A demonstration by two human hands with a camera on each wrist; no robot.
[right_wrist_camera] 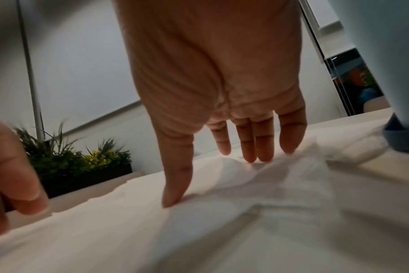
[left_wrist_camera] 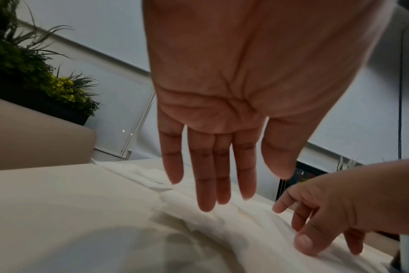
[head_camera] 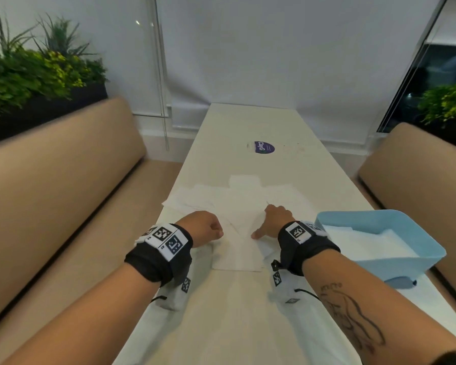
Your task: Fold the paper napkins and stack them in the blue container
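Napkins (head_camera: 195, 198) are spread loose on the surface (head_camera: 234, 325) beyond the hands. A partly folded napkin (head_camera: 237, 248) is laid between them and is pressed down by the straight, spread fingers and thumb of the right hand (head_camera: 275, 219). The left hand (head_camera: 202, 227) is held at its left edge, fingers straight and close together; contact cannot be told. Folded napkins (head_camera: 366, 243) are stacked in the blue container (head_camera: 406, 264), just right of the right wrist.

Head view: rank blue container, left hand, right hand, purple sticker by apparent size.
1. blue container
2. left hand and right hand: look about alike, not ranked
3. purple sticker, farther from the camera
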